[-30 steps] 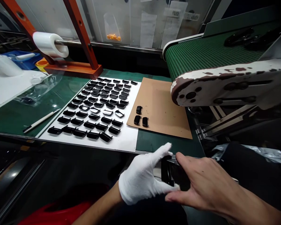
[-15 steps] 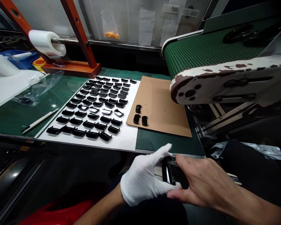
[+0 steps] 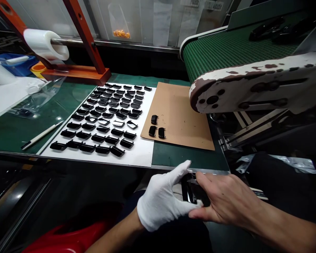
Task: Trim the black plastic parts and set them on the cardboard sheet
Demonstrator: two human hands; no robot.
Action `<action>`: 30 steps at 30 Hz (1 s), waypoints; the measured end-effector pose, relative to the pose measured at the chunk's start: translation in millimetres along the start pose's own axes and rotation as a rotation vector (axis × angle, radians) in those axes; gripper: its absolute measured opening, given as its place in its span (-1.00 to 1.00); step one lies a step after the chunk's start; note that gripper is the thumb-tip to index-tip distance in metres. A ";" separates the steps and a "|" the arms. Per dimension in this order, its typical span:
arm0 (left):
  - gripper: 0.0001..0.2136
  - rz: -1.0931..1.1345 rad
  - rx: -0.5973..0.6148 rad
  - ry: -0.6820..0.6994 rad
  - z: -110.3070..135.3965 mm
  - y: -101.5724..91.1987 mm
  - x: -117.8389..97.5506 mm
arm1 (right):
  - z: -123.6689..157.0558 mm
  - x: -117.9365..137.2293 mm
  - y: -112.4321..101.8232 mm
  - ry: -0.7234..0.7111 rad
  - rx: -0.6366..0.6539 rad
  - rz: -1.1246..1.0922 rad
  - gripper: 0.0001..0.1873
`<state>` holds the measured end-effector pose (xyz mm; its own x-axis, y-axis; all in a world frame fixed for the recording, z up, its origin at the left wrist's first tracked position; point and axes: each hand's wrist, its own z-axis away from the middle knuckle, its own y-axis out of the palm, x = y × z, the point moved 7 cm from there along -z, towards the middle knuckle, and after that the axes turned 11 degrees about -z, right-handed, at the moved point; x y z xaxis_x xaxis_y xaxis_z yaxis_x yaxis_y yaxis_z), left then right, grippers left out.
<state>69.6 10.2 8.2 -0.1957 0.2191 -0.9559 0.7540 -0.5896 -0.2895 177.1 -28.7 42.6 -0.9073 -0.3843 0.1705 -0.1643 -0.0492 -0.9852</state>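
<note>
As the bench is read from left to right, a blue bin is seen past the far-left back corner of the green tabletop, and a roll of clear film is carried on a steel bar by an orange stand. A clear plastic bag is laid near the left edge, with a white-handled craft knife below it, close to the front edge.

A white sheet is placed along the front edge, and rows of glossy black parts are set out on it, a few turned with mirror-bright faces up. Just to its right, a brown cardboard sheet is laid, with three black parts grouped near its left edge.

Beyond the front edge, a black glossy part is gripped between both hands, the gloved left hand on its left side and the bare right hand over its right side, so the hands are together on it.

At the right, a green mesh conveyor belt is held in a chipped white frame, its end reaching over the cardboard's back right corner.
</note>
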 end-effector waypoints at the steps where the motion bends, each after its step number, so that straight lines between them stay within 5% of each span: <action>1: -0.19 -0.003 -0.001 -0.003 0.1 0.2 -0.1 | 0.0 -0.2 0.1 -0.004 -0.005 -0.003 -0.18; 30: -0.22 0.089 -0.046 -0.135 -3.1 1.8 12.8 | -1.7 3.5 5.3 -0.086 -0.083 0.041 -0.26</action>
<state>70.4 14.3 -4.4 -0.2067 0.0594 -0.9766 0.7996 -0.5650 -0.2035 172.4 -28.8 37.9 -0.8781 -0.4622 0.1241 -0.1623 0.0435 -0.9858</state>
